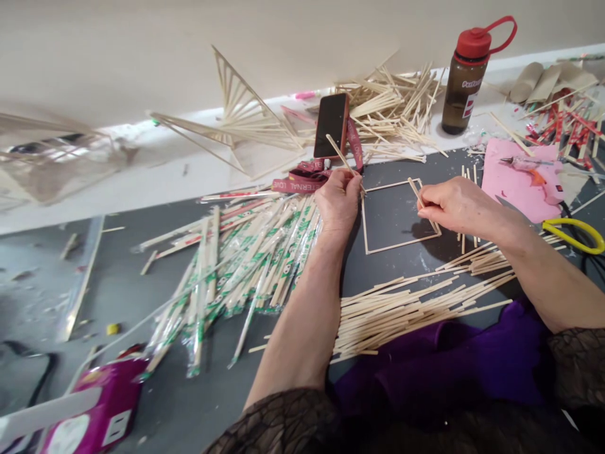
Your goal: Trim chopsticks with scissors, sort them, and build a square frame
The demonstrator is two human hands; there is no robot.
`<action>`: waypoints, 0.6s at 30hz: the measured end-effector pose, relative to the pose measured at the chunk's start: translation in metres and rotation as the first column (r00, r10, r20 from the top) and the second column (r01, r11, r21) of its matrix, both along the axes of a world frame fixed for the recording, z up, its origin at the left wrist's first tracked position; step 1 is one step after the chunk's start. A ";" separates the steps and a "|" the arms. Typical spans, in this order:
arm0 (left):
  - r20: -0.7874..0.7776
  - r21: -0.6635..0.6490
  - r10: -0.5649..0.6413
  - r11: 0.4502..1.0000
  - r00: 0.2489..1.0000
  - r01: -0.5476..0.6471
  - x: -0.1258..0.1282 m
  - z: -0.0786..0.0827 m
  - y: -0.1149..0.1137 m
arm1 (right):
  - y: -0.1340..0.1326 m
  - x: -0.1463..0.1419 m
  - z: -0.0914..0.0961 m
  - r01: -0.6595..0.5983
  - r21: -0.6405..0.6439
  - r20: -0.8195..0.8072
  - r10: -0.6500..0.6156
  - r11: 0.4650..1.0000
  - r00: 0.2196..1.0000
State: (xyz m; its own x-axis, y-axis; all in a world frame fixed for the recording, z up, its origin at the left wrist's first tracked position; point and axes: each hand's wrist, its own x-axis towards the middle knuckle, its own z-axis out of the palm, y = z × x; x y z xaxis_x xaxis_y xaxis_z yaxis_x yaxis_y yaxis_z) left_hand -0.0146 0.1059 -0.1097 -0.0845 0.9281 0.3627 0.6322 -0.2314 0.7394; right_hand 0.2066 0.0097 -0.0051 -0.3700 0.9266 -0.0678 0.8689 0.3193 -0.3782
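A square frame of thin wooden sticks (pixel 399 247) lies flat on the dark tabletop, between my two hands. At its upper left corner, my left hand (pixel 336 197) is closed in a pinch on a wooden stick (pixel 337 149) that slants up toward the phone. My right hand (pixel 454 203) pinches another short wooden stick (pixel 414 190), held over the frame's right side. Whether that stick touches the frame is hard to tell. Several loose chopsticks (pixel 401 312) lie in front of the frame, and a few short sticks (pixel 464 208) stand out behind my right wrist.
Wrapped chopsticks (pixel 255 265) pile up at left. Behind are a phone (pixel 331 123), a red strap (pixel 297 184), a stick heap (pixel 401 104) and a bottle (pixel 466 88). A glue gun (pixel 529 167) rests on a pink pad (pixel 501 183), near yellow-handled scissors (pixel 574 222). A purple power strip (pixel 116 397) sits front left.
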 end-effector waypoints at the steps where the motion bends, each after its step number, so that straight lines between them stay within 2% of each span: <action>1: -0.008 0.004 0.000 1.000 1.000 0.000 0.001 0.001 0.000 | 0.000 0.000 0.000 0.000 -0.003 -0.002 0.000 1.000 1.000; 18: -0.085 0.015 -0.009 1.000 0.996 0.010 0.003 0.005 -0.004 | 0.001 0.004 -0.001 -0.040 -0.020 -0.056 0.039 0.999 0.998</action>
State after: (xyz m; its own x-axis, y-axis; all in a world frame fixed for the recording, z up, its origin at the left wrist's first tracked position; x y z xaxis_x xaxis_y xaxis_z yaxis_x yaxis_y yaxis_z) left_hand -0.0114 0.1022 -0.1043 -0.0442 0.9230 0.3822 0.6900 -0.2484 0.6798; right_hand 0.2103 0.0103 -0.0062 -0.4101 0.9097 -0.0656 0.8331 0.3443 -0.4329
